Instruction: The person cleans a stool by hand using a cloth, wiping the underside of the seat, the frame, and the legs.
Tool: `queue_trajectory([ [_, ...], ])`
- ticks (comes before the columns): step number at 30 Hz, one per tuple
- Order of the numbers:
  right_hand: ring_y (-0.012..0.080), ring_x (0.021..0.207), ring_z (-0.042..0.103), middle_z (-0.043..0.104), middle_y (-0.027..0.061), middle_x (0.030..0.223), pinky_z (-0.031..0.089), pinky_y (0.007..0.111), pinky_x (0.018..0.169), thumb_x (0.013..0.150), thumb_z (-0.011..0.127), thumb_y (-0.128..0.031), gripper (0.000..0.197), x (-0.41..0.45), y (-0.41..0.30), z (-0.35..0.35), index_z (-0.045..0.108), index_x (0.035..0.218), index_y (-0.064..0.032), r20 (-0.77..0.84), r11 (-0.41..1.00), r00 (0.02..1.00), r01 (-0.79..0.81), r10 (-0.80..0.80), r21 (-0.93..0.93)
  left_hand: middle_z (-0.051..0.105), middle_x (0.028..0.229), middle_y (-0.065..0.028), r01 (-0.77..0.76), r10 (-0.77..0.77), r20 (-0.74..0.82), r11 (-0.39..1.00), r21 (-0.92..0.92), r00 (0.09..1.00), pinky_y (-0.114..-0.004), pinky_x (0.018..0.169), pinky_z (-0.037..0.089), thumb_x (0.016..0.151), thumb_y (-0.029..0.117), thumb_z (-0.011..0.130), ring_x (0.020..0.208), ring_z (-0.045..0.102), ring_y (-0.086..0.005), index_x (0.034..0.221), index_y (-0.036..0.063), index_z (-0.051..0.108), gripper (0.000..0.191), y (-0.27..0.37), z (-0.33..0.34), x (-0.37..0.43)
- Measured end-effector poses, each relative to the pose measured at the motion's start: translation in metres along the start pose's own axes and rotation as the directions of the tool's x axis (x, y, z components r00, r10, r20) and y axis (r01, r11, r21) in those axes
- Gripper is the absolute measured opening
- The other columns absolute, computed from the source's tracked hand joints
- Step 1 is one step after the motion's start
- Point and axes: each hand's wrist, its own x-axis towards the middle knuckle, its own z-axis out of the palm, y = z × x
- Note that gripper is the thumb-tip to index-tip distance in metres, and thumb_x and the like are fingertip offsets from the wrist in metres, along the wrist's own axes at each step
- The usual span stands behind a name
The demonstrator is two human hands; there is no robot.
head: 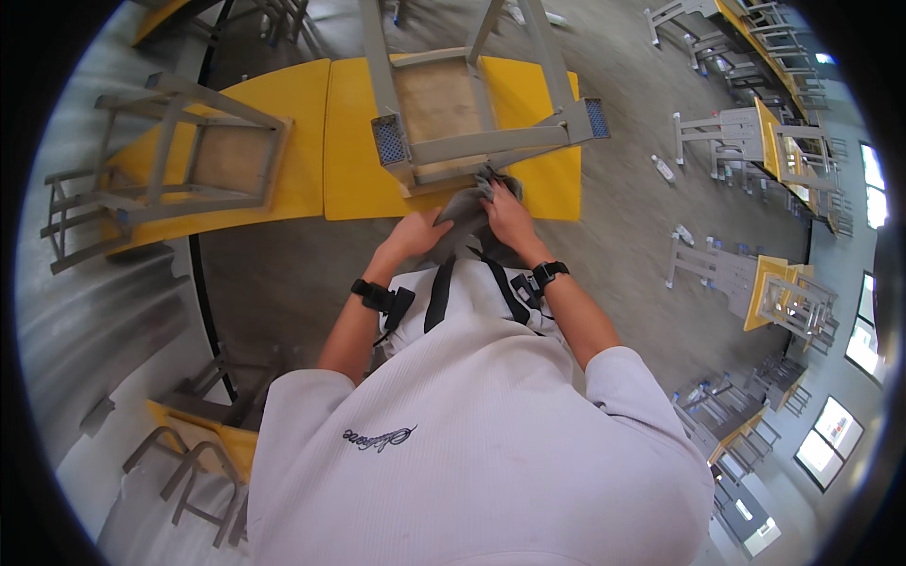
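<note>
Between my hands is a grey cloth point(460, 212), bunched up just in front of my body. My left hand point(417, 232) grips its left side, thumb toward the middle. My right hand point(507, 212) holds the crumpled upper right part, fingers pressed into the folds. Just beyond the cloth, an upturned stool point(439, 99) with grey metal legs and a wooden seat rests on a yellow tabletop point(361, 191). Its seat faces down and its legs point up. The cloth's top end is close to the stool's near edge; whether they touch, I cannot tell.
Another upturned stool point(237, 159) lies on the left part of the yellow tables, near the wall point(106, 283). Rows of desks with stools on top point(761, 141) line the right side. A plastic bottle point(663, 169) lies on the grey floor point(623, 233). A yellow desk point(205, 431) stands behind at left.
</note>
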Motion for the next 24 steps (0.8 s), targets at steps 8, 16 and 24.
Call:
queue_trajectory([
  [8, 0.0188, 0.072, 0.049, 0.055, 0.0083, 0.075, 0.04, 0.032, 0.068, 0.095, 0.047, -0.039, 0.041, -0.026, 0.01, -0.031, 0.055, 0.085, 0.001, -0.023, 0.717, 0.853, -0.424, 0.521, 0.554, 0.06, 0.089, -0.0239, -0.114, 0.108, -0.127, 0.993, -0.042, 0.986, -0.041, 0.072, 0.046, 0.084, 0.02, 0.06, 0.085, 0.057, -0.0407, 0.1, -0.0001, 0.057, 0.026, 0.035, 0.001, 0.025],
  [16, 0.0112, 0.075, 0.045, 0.051, -0.0009, 0.08, 0.038, 0.027, 0.069, 0.098, 0.041, -0.041, 0.043, -0.006, -0.028, -0.073, 0.053, 0.088, -0.001, -0.187, 0.52, 0.85, -0.115, 0.493, 0.846, 0.061, 0.097, -0.0182, -0.305, 0.096, -0.498, 0.883, -0.357, 0.862, -0.034, 0.081, 0.046, 0.084, 0.006, 0.056, 0.092, 0.06, -0.0309, 0.11, -0.0009, 0.055, 0.027, 0.09, -0.018, 0.052],
  [24, 0.0198, 0.125, 0.04, 0.048, 0.0066, 0.132, 0.025, 0.036, 0.108, 0.097, 0.03, -0.05, 0.06, 0.022, -0.089, -0.111, 0.041, 0.131, -0.0023, -0.286, -0.017, 0.908, 0.306, 0.305, 0.952, 0.049, 0.117, -0.0072, -0.482, 0.011, -0.583, 0.577, -0.66, 0.812, -0.027, 0.094, 0.038, 0.089, 0.001, 0.047, 0.109, 0.047, -0.0158, 0.122, 0.0006, 0.045, 0.034, 0.159, -0.029, 0.061],
])
